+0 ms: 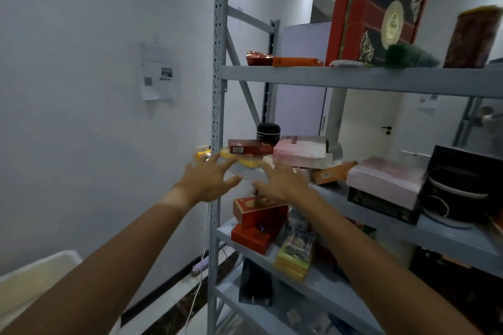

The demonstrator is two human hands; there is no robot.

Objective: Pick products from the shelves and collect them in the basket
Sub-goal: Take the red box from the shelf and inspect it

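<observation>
Both my arms reach toward the left end of the middle shelf [449, 236] of a grey metal rack. My left hand [209, 179] is spread open just in front of a yellow box [246, 161], with a dark red carton [249, 146] lying on top of it. My right hand [283, 182] is also open, fingers straight, below a pink box [299, 151]. Neither hand holds anything. A black round jar [268, 133] stands behind the cartons. No basket is in view.
The top shelf [353, 77] carries a large red gift box [378, 8], an orange packet [296, 62] and a dark tin [473, 38]. Red boxes [258, 223] and a yellow-green box [295, 255] sit on the lower shelf. The rack's upright post [217, 117] is at my left hand. A white wall lies to the left.
</observation>
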